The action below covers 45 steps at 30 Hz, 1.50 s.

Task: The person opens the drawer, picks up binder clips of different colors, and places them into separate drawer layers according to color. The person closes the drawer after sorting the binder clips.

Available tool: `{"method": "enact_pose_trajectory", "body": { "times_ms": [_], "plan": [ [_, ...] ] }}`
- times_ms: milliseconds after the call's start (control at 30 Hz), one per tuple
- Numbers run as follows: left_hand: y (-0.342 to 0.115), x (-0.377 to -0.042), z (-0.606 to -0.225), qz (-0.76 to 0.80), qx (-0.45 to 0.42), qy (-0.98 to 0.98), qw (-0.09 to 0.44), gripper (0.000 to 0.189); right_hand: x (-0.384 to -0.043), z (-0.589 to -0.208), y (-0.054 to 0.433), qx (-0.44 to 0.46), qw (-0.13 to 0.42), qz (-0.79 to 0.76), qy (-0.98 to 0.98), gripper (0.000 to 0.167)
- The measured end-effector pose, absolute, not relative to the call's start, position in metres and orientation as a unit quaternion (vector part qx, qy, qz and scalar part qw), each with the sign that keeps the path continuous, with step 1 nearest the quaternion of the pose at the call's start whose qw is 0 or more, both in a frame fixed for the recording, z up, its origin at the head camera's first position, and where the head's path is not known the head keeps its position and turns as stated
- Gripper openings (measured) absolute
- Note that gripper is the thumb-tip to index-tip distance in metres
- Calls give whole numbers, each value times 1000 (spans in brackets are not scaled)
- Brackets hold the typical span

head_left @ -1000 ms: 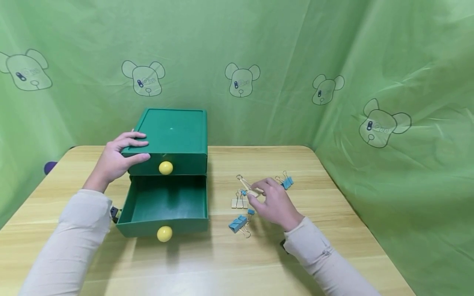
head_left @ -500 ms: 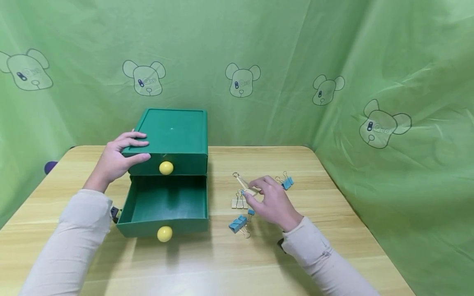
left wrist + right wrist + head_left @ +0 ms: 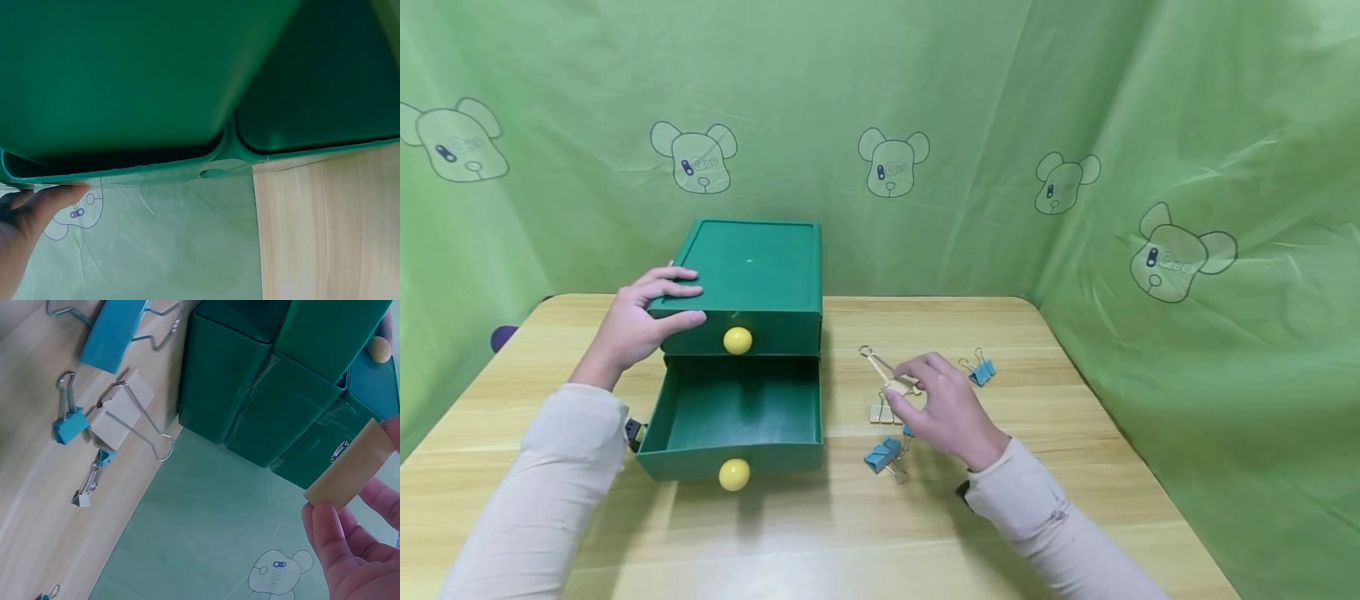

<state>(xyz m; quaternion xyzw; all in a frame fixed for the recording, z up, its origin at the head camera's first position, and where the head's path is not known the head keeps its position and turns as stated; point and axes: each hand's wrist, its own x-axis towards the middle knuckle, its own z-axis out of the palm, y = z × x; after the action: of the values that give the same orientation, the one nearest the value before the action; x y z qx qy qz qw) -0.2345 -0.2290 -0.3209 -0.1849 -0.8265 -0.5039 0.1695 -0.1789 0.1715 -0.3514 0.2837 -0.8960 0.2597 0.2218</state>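
Note:
My left hand (image 3: 643,312) rests on the left front corner of a green drawer cabinet (image 3: 748,267), fingers straight over its top and thumb along the front. The lower drawer (image 3: 741,408) is pulled out; inside it only bare green plastic shows. With thumb and fingertips my right hand (image 3: 951,412) pinches a cream binder clip (image 3: 901,387), its wire handle pointing away to the left. In the right wrist view the clip's cream body (image 3: 350,469) is lifted off the table. Below it lies another cream binder clip (image 3: 882,413), partly covered by the hand.
A large blue binder clip (image 3: 882,454) lies in front, beside a small blue clip (image 3: 909,432). Farther right is another blue clip (image 3: 982,372). The right wrist view shows more small clips (image 3: 94,475). Green curtain (image 3: 955,233) surrounds the wooden table (image 3: 880,533).
My right hand has shifted slightly left with the cream binder clip, and the clip's handle swings toward the cabinet. The left hand and the drawer stay put.

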Motion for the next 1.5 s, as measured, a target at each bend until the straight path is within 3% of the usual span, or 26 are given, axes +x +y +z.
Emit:
{"method": "enact_pose_trajectory", "body": {
  "times_ms": [1500],
  "plan": [
    [-228, -233, -321, -505, -184, -826, 171, 38, -174, -341, 122, 395, 239, 292, -838, 27]
  ]
}}
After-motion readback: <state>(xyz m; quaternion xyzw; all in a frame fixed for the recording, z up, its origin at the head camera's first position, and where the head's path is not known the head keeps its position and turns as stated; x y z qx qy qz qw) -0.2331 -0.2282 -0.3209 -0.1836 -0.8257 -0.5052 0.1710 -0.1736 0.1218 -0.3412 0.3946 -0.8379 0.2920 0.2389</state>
